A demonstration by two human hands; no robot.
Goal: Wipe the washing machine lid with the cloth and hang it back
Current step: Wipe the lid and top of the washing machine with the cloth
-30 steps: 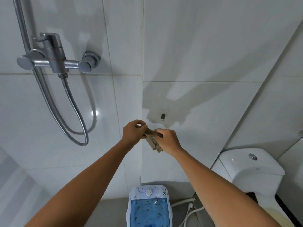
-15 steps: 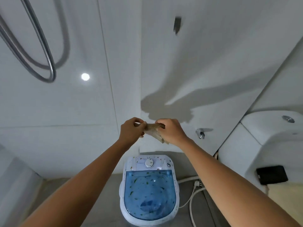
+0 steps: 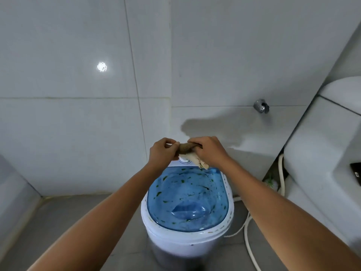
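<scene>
Hands were held together at the centre of the frame, above the far end of a small washing machine [image 3: 187,241]. The left hand [image 3: 163,152] was closed around one end of a brown cloth [image 3: 188,148], fingers curled over it. The right hand [image 3: 210,151] was clenched on the other end, and a paler, frayed corner of the cloth was seen hanging below it, just over the far edge of the lid. The cloth was stretched short between the two fists and was kept clear of the lid.

The blue translucent lid [image 3: 187,198] was seen shut on the white machine in the lower middle of the frame, flecked all over with dark green specks. A white dial [image 3: 185,159] at the far end was partly hidden behind the cloth. White wall tiles [image 3: 78,124] filled the upper frame, with a round light reflection at upper left. A metal wall fitting [image 3: 261,106] was fixed at the right of centre, and a white toilet tank [image 3: 322,153] was set at the right edge. A white hose [image 3: 247,237] was laid on the grey floor beside the machine.
</scene>
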